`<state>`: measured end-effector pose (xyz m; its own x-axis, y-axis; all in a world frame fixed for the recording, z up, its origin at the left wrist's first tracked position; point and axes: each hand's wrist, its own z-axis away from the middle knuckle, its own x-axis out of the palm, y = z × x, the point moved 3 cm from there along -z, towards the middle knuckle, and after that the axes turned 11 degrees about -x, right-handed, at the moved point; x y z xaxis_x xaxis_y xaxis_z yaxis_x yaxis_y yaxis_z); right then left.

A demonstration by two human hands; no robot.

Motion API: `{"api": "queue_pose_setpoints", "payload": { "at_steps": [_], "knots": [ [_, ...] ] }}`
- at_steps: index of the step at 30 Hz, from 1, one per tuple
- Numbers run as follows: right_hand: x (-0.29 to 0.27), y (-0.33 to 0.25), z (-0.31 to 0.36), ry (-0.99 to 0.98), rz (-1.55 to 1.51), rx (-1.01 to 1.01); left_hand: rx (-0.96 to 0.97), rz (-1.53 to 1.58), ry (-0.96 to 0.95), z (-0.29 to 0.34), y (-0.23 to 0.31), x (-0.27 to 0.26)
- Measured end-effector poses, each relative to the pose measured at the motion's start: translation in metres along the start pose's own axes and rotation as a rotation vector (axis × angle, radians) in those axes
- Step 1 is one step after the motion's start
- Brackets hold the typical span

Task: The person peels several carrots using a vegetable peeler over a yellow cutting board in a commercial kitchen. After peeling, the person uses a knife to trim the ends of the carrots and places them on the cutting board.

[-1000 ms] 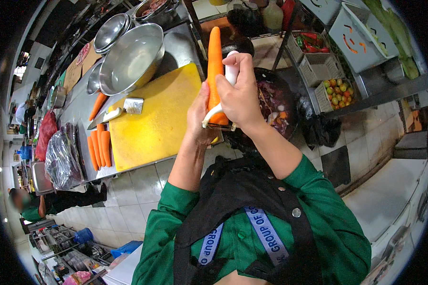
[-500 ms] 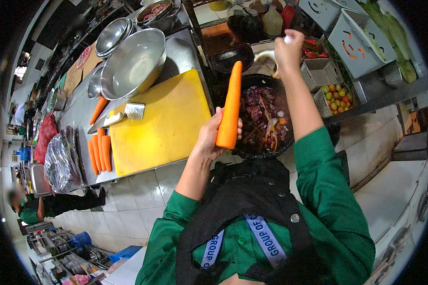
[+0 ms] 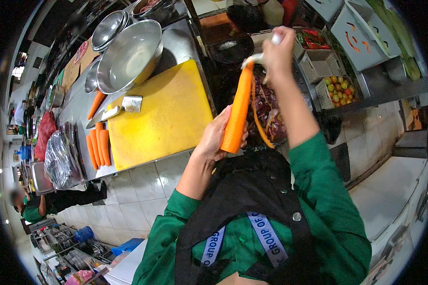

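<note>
My left hand [image 3: 219, 135] is closed round the thick lower end of a large carrot [image 3: 238, 114], its tip pointing away from me. In my right hand [image 3: 279, 52] is a white-handled peeler [image 3: 254, 59], its head touching the carrot near the tip. A long strip of peel [image 3: 257, 118] hangs along the carrot's right side. Below both hands stands a dark bin [image 3: 271, 102] holding purple and orange scraps. To the left, a yellow cutting board [image 3: 161, 118] lies on the metal table, with several peeled carrots [image 3: 97, 146] beside it.
A crinkle cutter [image 3: 131, 104] and a knife [image 3: 108, 114] lie at the board's left edge. A large steel bowl [image 3: 150, 71] of liquid stands behind. On the right are baskets of tomatoes [image 3: 338, 92] and red peppers [image 3: 313, 39]. A person [image 3: 35, 206] stands far left.
My right hand has brought the peeler down and left onto the carrot's tip. A strip of peel now hangs from the carrot. The carrot tilts further to the right.
</note>
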<state>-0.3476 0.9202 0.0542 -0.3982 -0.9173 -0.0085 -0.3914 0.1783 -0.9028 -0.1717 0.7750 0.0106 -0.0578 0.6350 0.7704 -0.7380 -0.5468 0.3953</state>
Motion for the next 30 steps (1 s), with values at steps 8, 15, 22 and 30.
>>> {"api": "queue_pose_setpoints", "payload": {
  "at_steps": [8,15,22,30],
  "knots": [
    [-0.004,-0.006,0.069,-0.175,-0.209,-0.025,0.157,-0.133,0.155,-0.010,0.000,-0.015],
    [-0.042,0.074,-0.009,0.013,0.227,0.027,0.473,-0.954,0.180,0.034,0.005,-0.066],
    [-0.096,0.147,0.038,0.024,0.322,0.249,0.371,-1.155,1.308,0.141,0.077,-0.165],
    [-0.089,0.129,0.088,0.161,0.325,0.408,0.495,-1.366,1.707,0.197,0.114,-0.231]
  ]
}}
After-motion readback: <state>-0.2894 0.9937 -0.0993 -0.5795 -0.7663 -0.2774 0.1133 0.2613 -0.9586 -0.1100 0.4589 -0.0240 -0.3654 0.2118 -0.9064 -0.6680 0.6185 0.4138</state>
